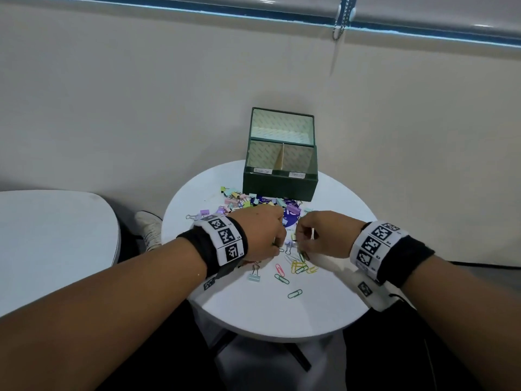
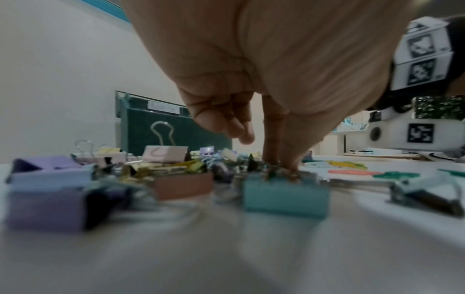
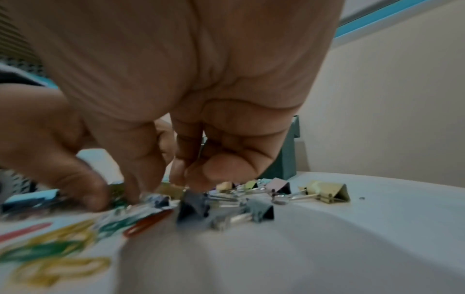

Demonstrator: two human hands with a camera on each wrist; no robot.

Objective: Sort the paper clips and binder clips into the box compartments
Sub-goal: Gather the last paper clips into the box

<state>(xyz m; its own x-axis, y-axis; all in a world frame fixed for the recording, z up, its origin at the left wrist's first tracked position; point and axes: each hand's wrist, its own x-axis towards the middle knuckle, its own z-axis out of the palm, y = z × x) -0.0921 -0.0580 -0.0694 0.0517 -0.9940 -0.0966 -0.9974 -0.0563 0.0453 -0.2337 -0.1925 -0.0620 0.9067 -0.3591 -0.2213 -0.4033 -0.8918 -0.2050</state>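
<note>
A dark green box (image 1: 280,187) with its lid up and two labelled compartments stands at the back of the round white table (image 1: 253,314). Pastel binder clips (image 1: 239,200) lie heaped before it, and coloured paper clips (image 1: 298,266) are scattered nearer me. My left hand (image 1: 277,245) points down into the pile, its thumb and index finger pinching a small clip (image 2: 273,173) behind a teal binder clip (image 2: 286,195). My right hand (image 1: 300,246) is close beside it. Its thumb and index pinch a green paper clip (image 3: 117,194), with the other fingers curled.
A purple printed card (image 1: 290,218) lies under the pile. The box (image 2: 176,135) rises just behind the clips. A second white table (image 1: 50,244) stands to the left, with a white shoe (image 1: 149,227) on the floor between. The wall is close behind the box.
</note>
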